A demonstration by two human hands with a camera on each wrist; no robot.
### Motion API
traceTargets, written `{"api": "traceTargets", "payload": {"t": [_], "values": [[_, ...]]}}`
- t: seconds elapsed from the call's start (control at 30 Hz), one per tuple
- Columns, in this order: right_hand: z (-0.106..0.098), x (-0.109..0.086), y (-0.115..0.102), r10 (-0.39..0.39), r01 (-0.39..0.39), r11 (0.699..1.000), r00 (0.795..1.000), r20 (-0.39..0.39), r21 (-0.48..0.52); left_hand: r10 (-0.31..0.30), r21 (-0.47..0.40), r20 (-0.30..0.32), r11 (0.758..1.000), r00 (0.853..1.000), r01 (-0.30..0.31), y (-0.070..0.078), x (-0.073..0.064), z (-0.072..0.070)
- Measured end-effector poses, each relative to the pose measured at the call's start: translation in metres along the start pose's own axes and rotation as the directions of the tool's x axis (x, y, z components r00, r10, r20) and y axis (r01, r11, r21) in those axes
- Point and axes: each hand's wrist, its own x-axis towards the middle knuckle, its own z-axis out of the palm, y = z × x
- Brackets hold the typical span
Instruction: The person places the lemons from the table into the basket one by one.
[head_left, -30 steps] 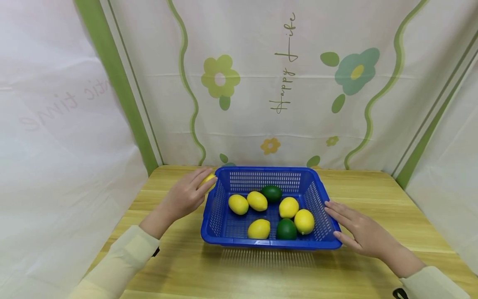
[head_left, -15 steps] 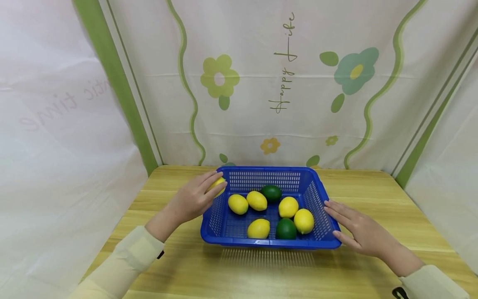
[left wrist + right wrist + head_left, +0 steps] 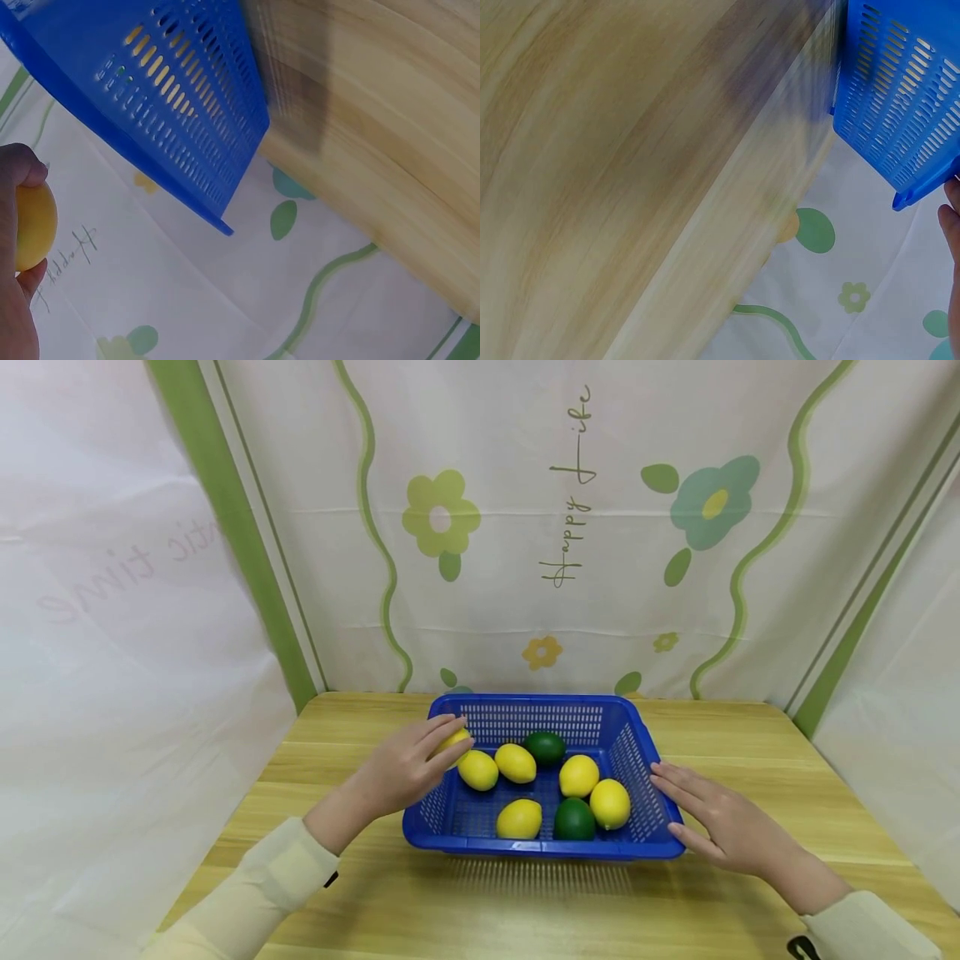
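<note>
My left hand (image 3: 408, 764) grips a lemon (image 3: 455, 745) over the left side of a blue plastic basket (image 3: 517, 846). In the left wrist view that lemon (image 3: 36, 226) sits between thumb and fingers, above the level of the basket's rim (image 3: 135, 154). My right hand (image 3: 731, 827) rests on the basket's right rim with its fingers extended. Inside the basket lie several yellow lemons (image 3: 519, 819) and two dark green fruits, one at the back (image 3: 545, 748) and one at the front (image 3: 574, 820). The right wrist view shows fingertips (image 3: 951, 217) at the basket's edge.
The basket stands on a wood-grain table (image 3: 360, 893). Behind it hangs a white curtain (image 3: 495, 602) with printed flowers, and more white cloth (image 3: 112, 693) hangs at the left and right sides.
My left hand has carried its lemon rightward and slightly down, from beside the basket's left rim to over its inside. The right hand and the basket have stayed in place.
</note>
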Motion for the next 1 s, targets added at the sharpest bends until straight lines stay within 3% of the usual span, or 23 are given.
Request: {"api": "traceTargets", "payload": {"t": [0.27, 0.77, 1.0], "values": [[0.000, -0.002, 0.001, 0.028, -0.028, 0.999, 0.999, 0.044, -0.016, 0.018, -0.019, 0.025, 1.000, 1.000, -0.018, 0.008, 0.005, 0.002], [0.001, -0.001, -0.001, 0.012, -0.012, 1.000, 1.000, 0.008, -0.007, 0.039, -0.058, 0.071, 0.998, 0.997, -0.035, 0.017, 0.010, 0.011], [0.002, -0.001, 0.000, 0.008, -0.008, 1.000, 1.000, -0.003, -0.007, 0.035, -0.067, 0.124, 0.997, 0.992, -0.026, 0.020, 0.012, 0.014]]}}
